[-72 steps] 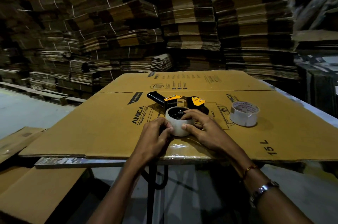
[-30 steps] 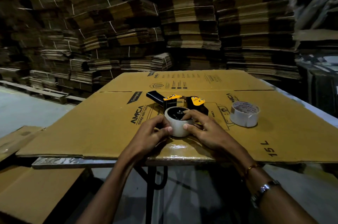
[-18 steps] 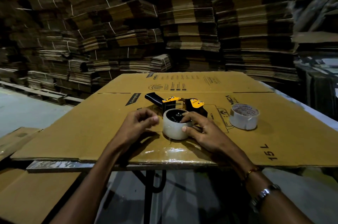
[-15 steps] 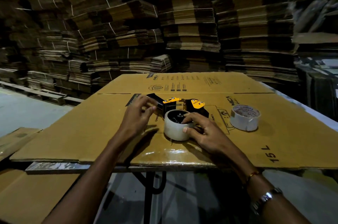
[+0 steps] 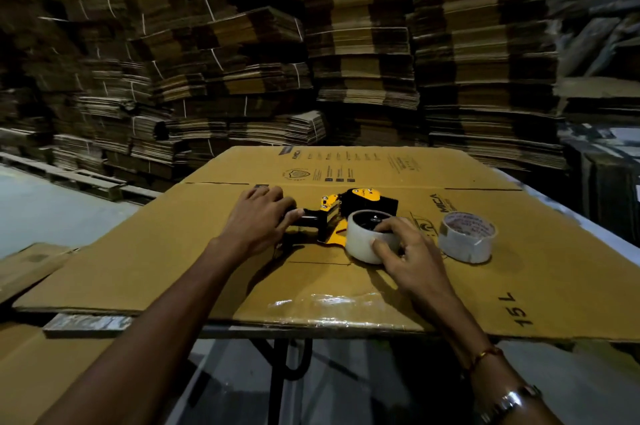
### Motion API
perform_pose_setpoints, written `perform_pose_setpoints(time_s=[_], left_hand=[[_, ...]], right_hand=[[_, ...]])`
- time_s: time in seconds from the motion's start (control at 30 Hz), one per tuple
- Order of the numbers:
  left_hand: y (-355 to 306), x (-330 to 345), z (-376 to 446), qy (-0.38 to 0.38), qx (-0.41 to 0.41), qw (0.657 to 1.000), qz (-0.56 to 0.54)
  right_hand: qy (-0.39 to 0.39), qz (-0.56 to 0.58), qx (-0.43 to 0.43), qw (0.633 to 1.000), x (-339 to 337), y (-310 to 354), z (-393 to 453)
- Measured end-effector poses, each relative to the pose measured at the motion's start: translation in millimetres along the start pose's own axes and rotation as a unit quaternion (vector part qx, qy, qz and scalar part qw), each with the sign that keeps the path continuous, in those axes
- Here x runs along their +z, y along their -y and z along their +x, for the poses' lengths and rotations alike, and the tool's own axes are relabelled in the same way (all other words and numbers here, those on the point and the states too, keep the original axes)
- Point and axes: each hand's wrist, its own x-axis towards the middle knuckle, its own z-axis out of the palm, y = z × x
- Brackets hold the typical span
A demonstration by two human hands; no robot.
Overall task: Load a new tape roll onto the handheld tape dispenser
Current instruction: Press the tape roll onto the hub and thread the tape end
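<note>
A black and yellow handheld tape dispenser (image 5: 337, 216) lies on a flattened cardboard box (image 5: 346, 286) on the table. My left hand (image 5: 259, 220) is wrapped around its black handle at the left end. A clear tape roll (image 5: 363, 244) sits on the dispenser's hub, right of the yellow plate. My right hand (image 5: 408, 254) grips this roll from the near right side, fingers over its rim. A second roll (image 5: 465, 237), white with a printed core, stands apart on the cardboard to the right.
Tall stacks of flattened cartons (image 5: 311, 43) fill the background behind the table. More cardboard sheets (image 5: 31, 265) lie low at the left. The table's metal leg (image 5: 277, 383) shows below the near edge. Grey floor (image 5: 52, 209) lies at the left.
My left hand left the roll, moved up-left and closed on the dispenser handle. The dispenser has turned so its handle points left. My right hand stays on the roll.
</note>
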Motion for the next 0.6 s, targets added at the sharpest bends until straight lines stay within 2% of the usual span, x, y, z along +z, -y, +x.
perform_pose_setpoints(time_s=[0.1,0.3,0.47,0.6], left_hand=[[-11.5,-11.8,-19.3,-0.015,-0.002,1.000,0.016],[-42.3,-41.3,-49.4,0.030,-0.023,0.998,-0.052],[-81.3,-56.4,-69.8,0.050,-0.018,0.986,-0.156],[-112.4,-62.2,-78.6,0.066,0.015,0.955,-0.288]], right_hand=[[-0.002,-0.012,0.021,1.000,0.1,-1.4,3.7],[0.014,-0.029,0.021,0.999,-5.5,4.0,9.4],[0.103,-0.034,0.046,0.993,-21.2,11.9,23.7],[0.168,-0.039,0.082,0.982,-29.2,14.1,41.6]])
